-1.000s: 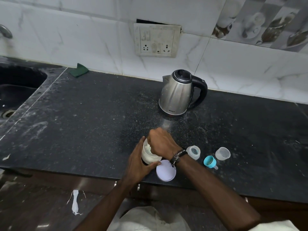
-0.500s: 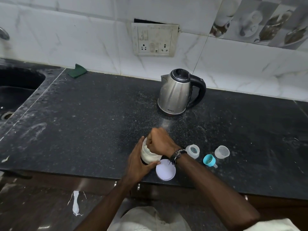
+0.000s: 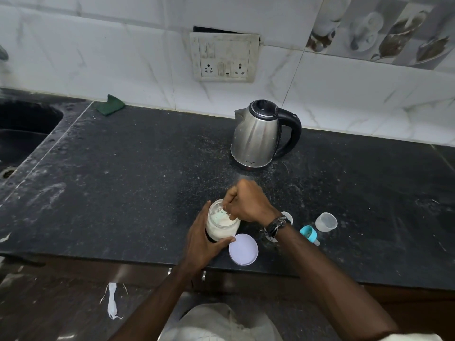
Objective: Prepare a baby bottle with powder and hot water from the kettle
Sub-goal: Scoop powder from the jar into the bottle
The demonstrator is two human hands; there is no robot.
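Note:
A glass jar of white powder (image 3: 221, 225) stands near the front edge of the black counter (image 3: 123, 180). My left hand (image 3: 202, 239) grips the jar's side. My right hand (image 3: 248, 203) is over its mouth, fingers closed on a pale green scoop (image 3: 222, 214) that dips into the powder. The jar's white lid (image 3: 243, 249) lies flat just right of it. The baby bottle (image 3: 288, 217) is mostly hidden behind my right wrist. Its blue teat ring (image 3: 309, 233) and clear cap (image 3: 326, 221) lie further right. The steel kettle (image 3: 258, 136) stands behind, handle to the right.
A black sink (image 3: 22, 134) is set in the counter at far left. A green scrub pad (image 3: 110, 104) lies against the tiled wall. A socket panel (image 3: 223, 57) is on the wall above the kettle. Spilled powder dusts the counter.
My right hand has lifted and shifted slightly right, uncovering the jar's mouth and the scoop in the powder. My left hand stays on the jar.

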